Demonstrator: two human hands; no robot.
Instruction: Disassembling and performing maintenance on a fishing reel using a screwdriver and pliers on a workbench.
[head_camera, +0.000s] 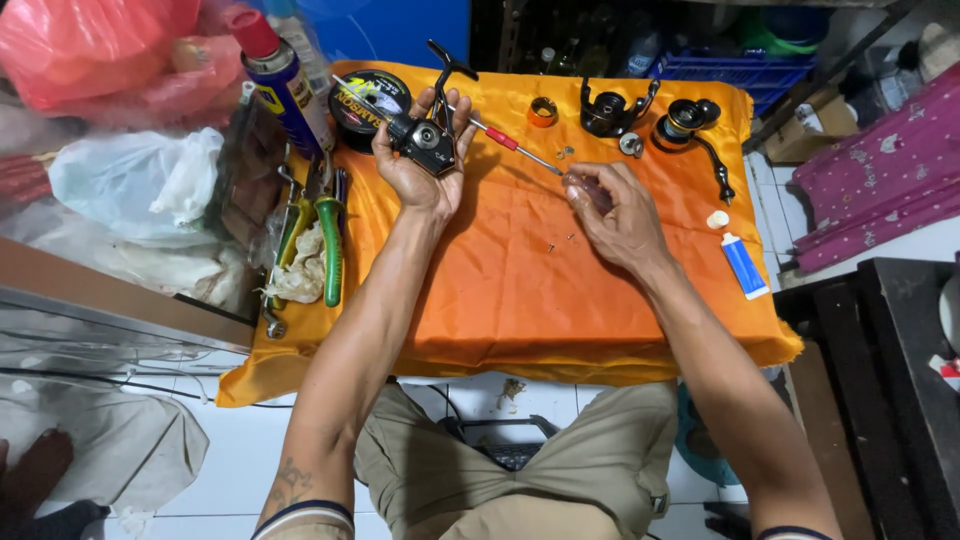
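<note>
Left hand cradling reel body, mid-cloth

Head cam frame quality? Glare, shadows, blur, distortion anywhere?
Head view: even, bright light on the orange cloth, with soft shadows under the left hand and right hand; slight sheen on the cloth folds, no hard glare; reel body and screwdriver sharp, tiny screws barely resolved; wide-angle bending at the edges; the top right corner is dim.

Bright, even overhead light, soft shadows, sharp centre, wide-angle bending at edges.
</note>
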